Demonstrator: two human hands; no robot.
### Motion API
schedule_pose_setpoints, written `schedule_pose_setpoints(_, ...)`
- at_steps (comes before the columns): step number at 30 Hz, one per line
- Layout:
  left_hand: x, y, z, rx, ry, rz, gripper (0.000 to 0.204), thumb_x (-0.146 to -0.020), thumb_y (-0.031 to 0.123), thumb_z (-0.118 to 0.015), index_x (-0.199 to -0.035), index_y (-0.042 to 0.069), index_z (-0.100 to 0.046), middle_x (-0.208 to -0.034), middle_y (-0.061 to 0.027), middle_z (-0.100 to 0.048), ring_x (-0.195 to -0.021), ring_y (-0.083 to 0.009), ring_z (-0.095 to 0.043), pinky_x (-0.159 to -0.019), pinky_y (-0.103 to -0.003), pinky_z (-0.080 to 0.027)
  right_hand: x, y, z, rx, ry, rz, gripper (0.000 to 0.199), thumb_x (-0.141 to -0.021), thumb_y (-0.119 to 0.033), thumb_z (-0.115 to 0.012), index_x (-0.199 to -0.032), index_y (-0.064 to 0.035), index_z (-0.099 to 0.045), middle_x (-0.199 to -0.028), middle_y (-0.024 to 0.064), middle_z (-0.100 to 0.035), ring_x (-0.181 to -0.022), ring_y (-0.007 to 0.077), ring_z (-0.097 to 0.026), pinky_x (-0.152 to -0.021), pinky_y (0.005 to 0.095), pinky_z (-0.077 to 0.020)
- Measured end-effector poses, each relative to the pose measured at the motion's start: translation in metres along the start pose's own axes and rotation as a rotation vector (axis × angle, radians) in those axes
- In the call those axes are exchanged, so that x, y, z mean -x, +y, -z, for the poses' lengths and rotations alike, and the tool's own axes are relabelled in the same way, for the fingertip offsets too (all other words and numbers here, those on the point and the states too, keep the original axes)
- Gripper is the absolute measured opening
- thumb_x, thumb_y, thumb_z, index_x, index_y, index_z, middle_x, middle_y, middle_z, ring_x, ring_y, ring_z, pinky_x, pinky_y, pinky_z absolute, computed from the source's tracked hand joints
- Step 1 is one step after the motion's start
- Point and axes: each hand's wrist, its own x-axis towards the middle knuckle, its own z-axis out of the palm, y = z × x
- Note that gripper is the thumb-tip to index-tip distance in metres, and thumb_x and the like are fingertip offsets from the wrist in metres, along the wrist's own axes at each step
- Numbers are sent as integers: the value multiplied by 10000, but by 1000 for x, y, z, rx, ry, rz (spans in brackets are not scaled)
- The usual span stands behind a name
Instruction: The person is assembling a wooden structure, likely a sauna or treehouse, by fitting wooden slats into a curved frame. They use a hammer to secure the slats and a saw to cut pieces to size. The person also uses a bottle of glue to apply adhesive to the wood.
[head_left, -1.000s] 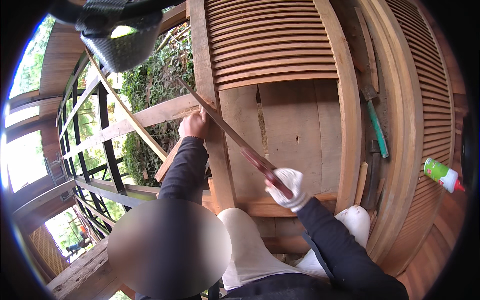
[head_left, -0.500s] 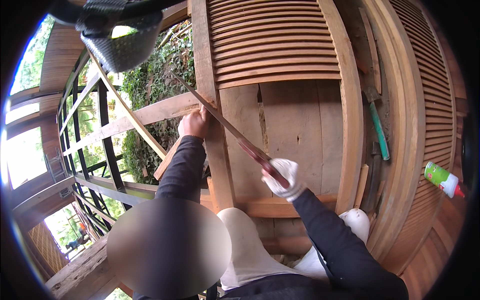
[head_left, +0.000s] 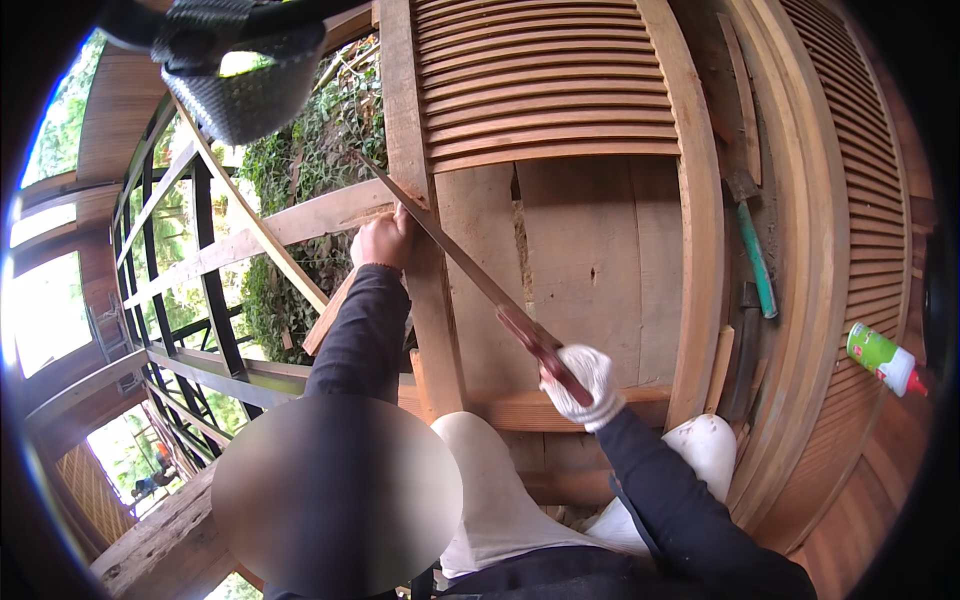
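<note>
gloved right hand (head_left: 583, 385) clenched round the handsaw (head_left: 470, 275) handle, bare left hand (head_left: 383, 240) gripped the wooden upright (head_left: 425, 250), blade crossing it

A long, thin handsaw (head_left: 470, 265) with a reddish-brown handle slants diagonally across the upright wooden post (head_left: 425, 250).

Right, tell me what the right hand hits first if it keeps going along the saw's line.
Likely the upright wooden post: the right hand points up-left along the saw, whose blade crosses the post beside the left hand. Depth is unclear.
</note>
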Motion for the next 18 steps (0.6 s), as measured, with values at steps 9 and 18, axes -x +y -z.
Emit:
schedule_pose_setpoints(9,-9,4,0,-41,-12,-21,641,-1024,578,-368,-940,90,-775,-870,-251,-709,-879,-447,-695,-806,-539,-546,-2,15,-15,69,202,181,154,-781,-165,-724,-907,-87,-681,-748,124,-632,-689,340,-634,-622,429,-510)
schedule_pose_setpoints(18,-7,-4,-1,-5,-20,-54,661,-1024,575,-366,-943,54,-766,-874,-265,-696,-888,-452,-688,-813,-528,-541,-15,12,-15,90,225,193,107,-832,-182,-736,-796,-107,-670,-678,88,-639,-674,308,-657,-612,405,-521)
